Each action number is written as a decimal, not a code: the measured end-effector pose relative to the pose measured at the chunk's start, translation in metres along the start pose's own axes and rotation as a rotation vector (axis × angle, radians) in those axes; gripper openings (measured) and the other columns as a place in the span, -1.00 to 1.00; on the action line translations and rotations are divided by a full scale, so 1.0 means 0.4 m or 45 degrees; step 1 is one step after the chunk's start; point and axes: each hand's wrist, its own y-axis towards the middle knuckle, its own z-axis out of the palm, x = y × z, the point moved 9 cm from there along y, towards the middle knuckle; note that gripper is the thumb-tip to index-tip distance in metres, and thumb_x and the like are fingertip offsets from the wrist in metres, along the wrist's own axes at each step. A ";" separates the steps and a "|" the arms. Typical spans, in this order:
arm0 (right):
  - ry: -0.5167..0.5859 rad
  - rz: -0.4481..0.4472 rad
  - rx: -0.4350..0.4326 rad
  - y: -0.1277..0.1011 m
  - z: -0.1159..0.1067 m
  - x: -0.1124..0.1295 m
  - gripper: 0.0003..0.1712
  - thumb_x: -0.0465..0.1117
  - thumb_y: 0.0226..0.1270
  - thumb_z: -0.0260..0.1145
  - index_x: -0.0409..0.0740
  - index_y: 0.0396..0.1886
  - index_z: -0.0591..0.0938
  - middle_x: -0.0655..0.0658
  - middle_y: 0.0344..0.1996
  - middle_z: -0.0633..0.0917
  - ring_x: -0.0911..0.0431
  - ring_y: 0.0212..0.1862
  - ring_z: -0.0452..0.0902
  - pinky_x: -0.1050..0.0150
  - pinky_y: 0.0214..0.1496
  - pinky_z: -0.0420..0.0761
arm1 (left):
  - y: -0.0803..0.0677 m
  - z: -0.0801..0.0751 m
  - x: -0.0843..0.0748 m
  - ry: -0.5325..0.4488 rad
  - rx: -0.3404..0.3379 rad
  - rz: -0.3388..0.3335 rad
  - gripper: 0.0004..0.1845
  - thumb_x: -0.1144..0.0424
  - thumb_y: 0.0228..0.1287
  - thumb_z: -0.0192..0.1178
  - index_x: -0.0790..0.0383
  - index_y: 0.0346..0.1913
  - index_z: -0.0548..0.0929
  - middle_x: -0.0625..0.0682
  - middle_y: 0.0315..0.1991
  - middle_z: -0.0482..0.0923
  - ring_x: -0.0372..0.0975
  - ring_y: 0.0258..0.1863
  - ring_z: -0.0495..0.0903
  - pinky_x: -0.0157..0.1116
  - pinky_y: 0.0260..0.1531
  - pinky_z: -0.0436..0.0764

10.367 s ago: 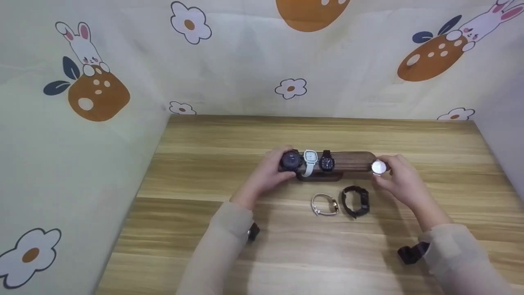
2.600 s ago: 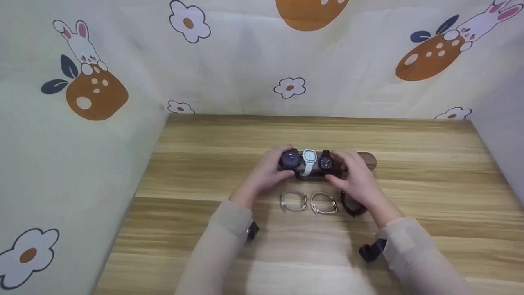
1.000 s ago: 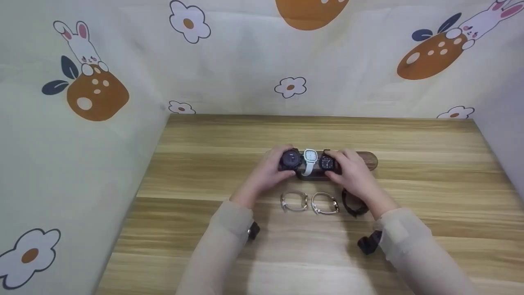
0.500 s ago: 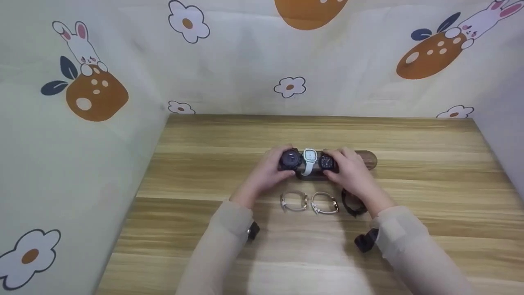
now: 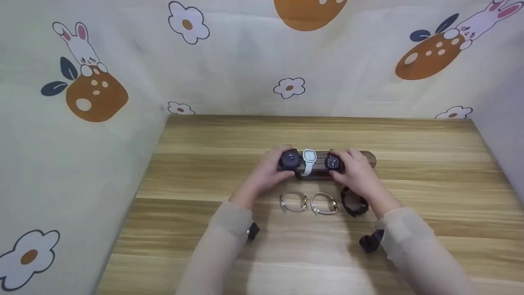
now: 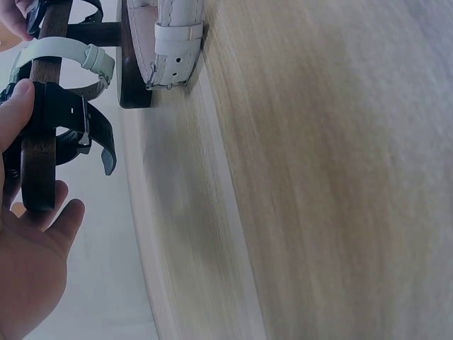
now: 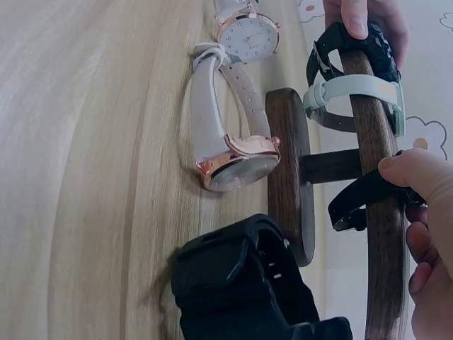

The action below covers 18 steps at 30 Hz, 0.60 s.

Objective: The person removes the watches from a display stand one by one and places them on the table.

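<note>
A dark wooden watch stand (image 5: 370, 159) lies across the table, its bar raised on a post over a base. My left hand (image 5: 268, 170) grips the bar's left end around a round black watch (image 5: 290, 159), thumb on its strap. Beside it, a pale mint watch (image 5: 310, 156) is looped on the bar. My right hand (image 5: 357, 170) pinches a small black watch (image 5: 333, 162) between thumb and fingers, its strap still around the bar. That watch sits a gap away from the mint one. Bare wood shows to the right of my right hand.
Three watches stand on edge on the table in front of the stand: two with pale straps and rose-gold cases, a left one (image 5: 305, 201) and a middle one (image 5: 335, 205), plus a chunky black watch (image 7: 226, 283). Patterned cloth walls (image 5: 229, 82) border the table.
The white-faced watch, earlier in my right hand at the bar's right end, now stands on the table. My right hand has just slid the small black watch rightward along the bar. The left stays put.
</note>
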 end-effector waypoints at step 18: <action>0.028 -0.006 -0.051 -0.014 -0.021 -0.027 -0.31 -0.31 -0.07 0.46 -0.39 0.13 0.46 -0.37 -0.15 0.50 -0.26 -0.07 0.43 -0.18 0.10 0.41 | 0.001 0.004 0.005 0.002 0.019 -0.031 -0.24 0.21 0.08 0.34 0.17 0.34 0.25 0.14 0.28 0.31 -0.09 0.26 0.29 -0.17 0.31 0.20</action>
